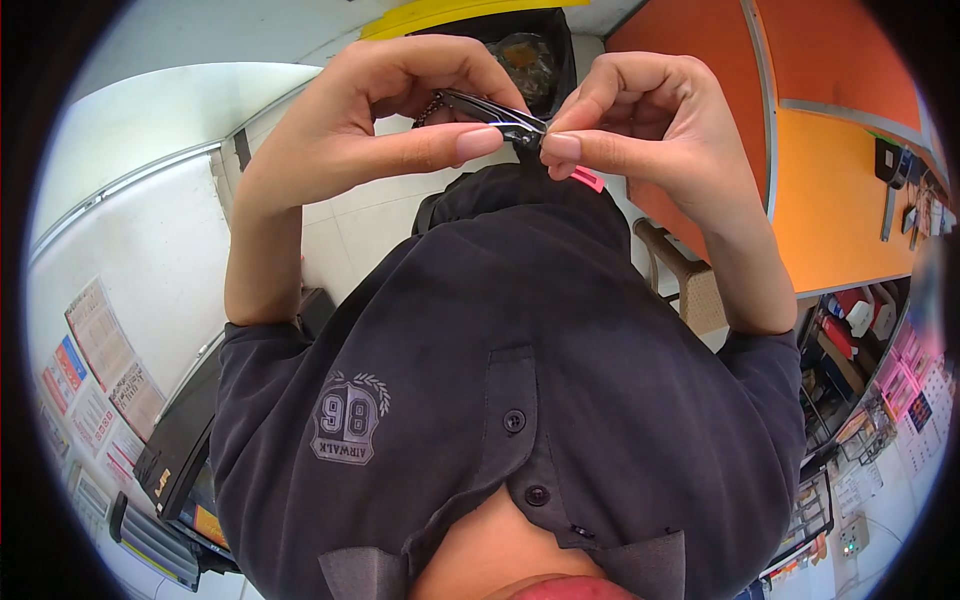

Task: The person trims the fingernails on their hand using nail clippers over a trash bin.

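A shiny metal nail clipper (490, 108) with a small ball chain (430, 110) is held up in front of my chest. My left hand (395, 120) is closed round its lever end, the thumb lying along the near side. At the other end of the clipper, my right hand (645, 120) is pinched, thumb and forefinger meeting on the tip. The right fingertips cover part of that end. Just below the right fingers shows a pink strip (588, 178), beside my dark clothes.
Beyond my hands stands a black bin (540, 75) with a bag in it. An orange desk (830, 210) with small tools is on the right, above a beige stool (690, 280). A white panel (140, 270) and a black machine (175, 450) are at left.
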Available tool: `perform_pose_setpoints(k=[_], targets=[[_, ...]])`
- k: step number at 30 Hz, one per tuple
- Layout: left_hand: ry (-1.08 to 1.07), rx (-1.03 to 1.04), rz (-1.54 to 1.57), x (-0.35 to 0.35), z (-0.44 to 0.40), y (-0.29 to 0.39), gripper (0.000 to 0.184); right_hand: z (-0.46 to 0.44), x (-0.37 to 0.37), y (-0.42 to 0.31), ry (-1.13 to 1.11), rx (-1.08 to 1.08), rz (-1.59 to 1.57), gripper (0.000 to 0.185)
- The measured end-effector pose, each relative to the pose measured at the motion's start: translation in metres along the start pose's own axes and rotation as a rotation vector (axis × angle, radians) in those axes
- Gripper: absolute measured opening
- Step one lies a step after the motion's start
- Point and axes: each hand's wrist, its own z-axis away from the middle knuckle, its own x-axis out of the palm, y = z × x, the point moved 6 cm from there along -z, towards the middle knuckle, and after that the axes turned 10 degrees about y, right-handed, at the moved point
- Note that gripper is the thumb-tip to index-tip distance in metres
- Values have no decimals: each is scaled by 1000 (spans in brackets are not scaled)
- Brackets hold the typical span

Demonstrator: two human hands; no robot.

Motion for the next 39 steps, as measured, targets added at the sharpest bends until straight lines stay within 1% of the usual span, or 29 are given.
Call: perform_pose_setpoints(k=[2,5,11,14,20,32,39], targets=[[1,76,29,1,1,-1,22,0,0,1,3,-2,2,10],[1,-21,2,1,1,0,27,0,2,3,10,12,-21,10],[-4,-27,41,0,2,-2,26,-1,2,5,8,-4,12,9],[-4,-4,13,0,1,-4,25,-1,3,5,4,2,-20,10],[-28,-28,-4,0,-1,-6,24,-2,2,4,16,-45,5,10],[5,-26,21,2,-4,-5,25,-3,-1,4,2,-57,13,8],[11,-85,8,2,-6,-8,24,-3,-2,4,25,-63,-7,8]])
